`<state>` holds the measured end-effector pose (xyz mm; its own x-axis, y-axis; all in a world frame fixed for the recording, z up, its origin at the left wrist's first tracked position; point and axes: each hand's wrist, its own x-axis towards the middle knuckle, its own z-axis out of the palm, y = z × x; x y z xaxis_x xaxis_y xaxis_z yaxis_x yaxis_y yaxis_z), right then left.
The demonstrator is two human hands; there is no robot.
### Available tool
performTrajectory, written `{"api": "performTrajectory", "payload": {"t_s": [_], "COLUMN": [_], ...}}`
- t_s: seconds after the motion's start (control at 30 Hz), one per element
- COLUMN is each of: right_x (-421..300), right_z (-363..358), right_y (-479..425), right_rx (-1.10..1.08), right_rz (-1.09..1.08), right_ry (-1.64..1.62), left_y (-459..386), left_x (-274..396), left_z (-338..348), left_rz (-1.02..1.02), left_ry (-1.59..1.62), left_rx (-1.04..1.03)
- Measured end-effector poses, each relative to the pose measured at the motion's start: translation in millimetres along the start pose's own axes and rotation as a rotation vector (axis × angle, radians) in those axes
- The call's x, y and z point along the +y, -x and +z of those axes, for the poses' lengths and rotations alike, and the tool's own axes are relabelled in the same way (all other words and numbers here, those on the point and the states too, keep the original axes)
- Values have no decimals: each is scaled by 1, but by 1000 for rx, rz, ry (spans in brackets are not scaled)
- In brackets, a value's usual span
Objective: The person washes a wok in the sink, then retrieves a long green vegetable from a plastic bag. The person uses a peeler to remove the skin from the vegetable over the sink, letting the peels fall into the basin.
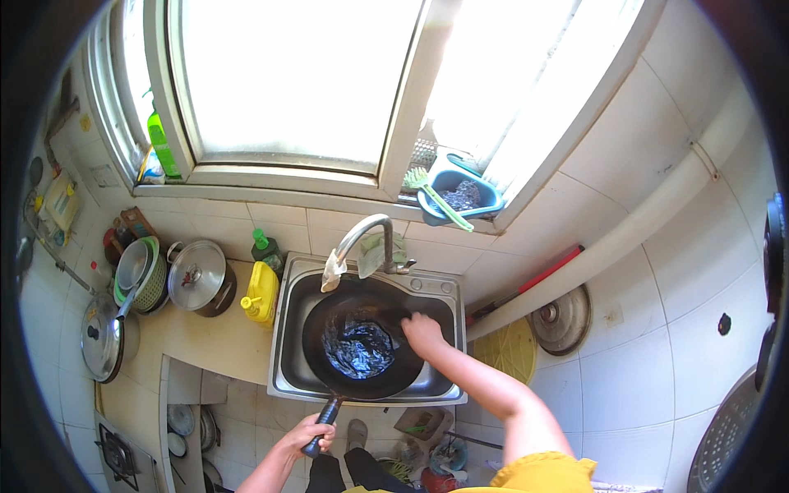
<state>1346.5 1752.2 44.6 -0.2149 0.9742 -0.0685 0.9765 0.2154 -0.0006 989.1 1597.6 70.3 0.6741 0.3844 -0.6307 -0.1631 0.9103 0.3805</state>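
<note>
A dark wok (394, 376) with water in it rests over the stainless steel sink (290, 382), its handle pointing toward me. My left hand (315, 433) is closed around the wok's black handle (323, 425). My right hand (421, 334) is at the wok's right inner side, fingers curled; a dark thing seems to lie by the fingertips, too dim to name, and whether the hand grips it is unclear. Above the wok curves a metal faucet (370, 223) with a pale cloth or wrap on its spout. The water looks rippled and reflects the window.
Left of the sink stand a yellow jug (262, 293), a green-capped bottle (267, 249), a lidded pot (198, 277) and stacked colanders (148, 289). On the sill are a blue basin (493, 197) and a green brush (447, 206). A pipe (616, 240) crosses the right wall.
</note>
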Motion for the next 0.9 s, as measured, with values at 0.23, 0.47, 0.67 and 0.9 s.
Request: {"api": "performTrajectory", "payload": {"t_s": [0.23,0.47,0.67,0.9], "right_x": [-101,-53,60,106], "right_z": [-39,-14,-105,-268], "right_y": [45,-6,79,75], "right_rx": [-362,100,224,542], "right_rz": [-423,202,129,-96], "right_ry": [-875,-953,-337,452], "left_y": [22,22,74,108], "left_x": [4,52,62,60], "left_z": [6,35,63,54], "left_rz": [-16,17,124,221], "left_ry": [15,-561,-1022,-1297], "left_rx": [113,394,711,921]}}
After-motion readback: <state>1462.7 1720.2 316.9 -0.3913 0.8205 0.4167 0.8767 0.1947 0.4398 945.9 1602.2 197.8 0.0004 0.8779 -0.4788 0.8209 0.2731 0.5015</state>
